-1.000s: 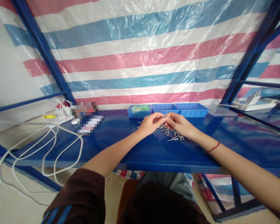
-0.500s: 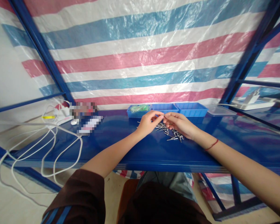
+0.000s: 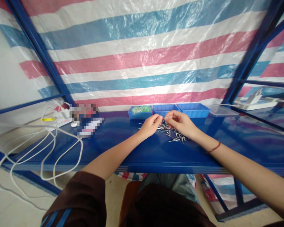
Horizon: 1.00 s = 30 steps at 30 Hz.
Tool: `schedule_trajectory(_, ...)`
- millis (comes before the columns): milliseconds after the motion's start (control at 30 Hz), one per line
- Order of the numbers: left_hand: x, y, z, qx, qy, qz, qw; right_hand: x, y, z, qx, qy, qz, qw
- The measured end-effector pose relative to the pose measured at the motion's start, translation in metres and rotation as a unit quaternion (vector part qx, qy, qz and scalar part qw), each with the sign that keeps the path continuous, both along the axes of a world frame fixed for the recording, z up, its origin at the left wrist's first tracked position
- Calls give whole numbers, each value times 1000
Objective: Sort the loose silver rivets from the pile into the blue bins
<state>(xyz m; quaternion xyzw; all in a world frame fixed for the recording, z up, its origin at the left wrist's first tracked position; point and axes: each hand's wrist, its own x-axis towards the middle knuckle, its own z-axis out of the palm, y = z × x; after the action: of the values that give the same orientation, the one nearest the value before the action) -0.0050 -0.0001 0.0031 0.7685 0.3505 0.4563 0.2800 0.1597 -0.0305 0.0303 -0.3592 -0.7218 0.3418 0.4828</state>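
Note:
Many slim metal pieces that look like blind rivets (image 3: 177, 136) lie in a loose pile on the blue tabletop (image 3: 123, 151). Over the pile's left side is my left hand (image 3: 151, 126), thumb and fingers pinched together. My right hand (image 3: 181, 122) faces it from the right, its fingers also curled into a pinch. The two sets of fingertips nearly meet above the pile. Whatever lies between them is too small and too covered to make out. Just behind the hands stand blue bins: a left bin (image 3: 140, 116) with green, plastic-wrapped contents, a middle bin (image 3: 162, 108) and a right bin (image 3: 196, 113).
A clear plastic lid (image 3: 223, 111) lies right of the bins. White cables (image 3: 81, 151) loop over the table's left edge, near a partly blurred packet (image 3: 90, 126). Blue metal posts (image 3: 38, 50) frame a striped plastic sheet (image 3: 142, 60) behind. A white power strip (image 3: 255, 102) is at far right.
My fingertips have come slightly apart and shifted a little left. The right hand has turned more knuckles-up, and my left fingers have drawn in closer. The pile looks the same.

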Motion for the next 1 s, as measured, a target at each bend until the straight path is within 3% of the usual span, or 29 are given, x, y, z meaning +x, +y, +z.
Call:
schedule_trajectory(100, -1, 3, -1, -1, -32, 33, 999, 10, 18, 3, 9, 3, -64, 998)
schedule_trajectory(200, -4, 7, 0, -17, -53, 59, 997, 22, 49, 8, 68, -42, -158, 984)
schedule_trajectory(333, -6, 8, 0, -33, -38, 66, 997, 28, 88, 10, 153, -209, -243, 935)
schedule_trajectory(467, -6, 5, 0, -32, -35, 48, 998, 25, 93, 5, 161, -319, -288, 888)
schedule_trajectory(533, -5, 4, -1, -30, -35, 38, 998, 26, 84, 2, 172, -341, -270, 884)
schedule_trajectory(733, -3, 4, -2, -38, -17, 36, 998, 36, 47, 2, 152, -388, -83, 905)
schedule_trajectory(1000, -4, 5, -2, -30, -4, 34, 999, 51, 32, 18, 66, -444, 31, 893)
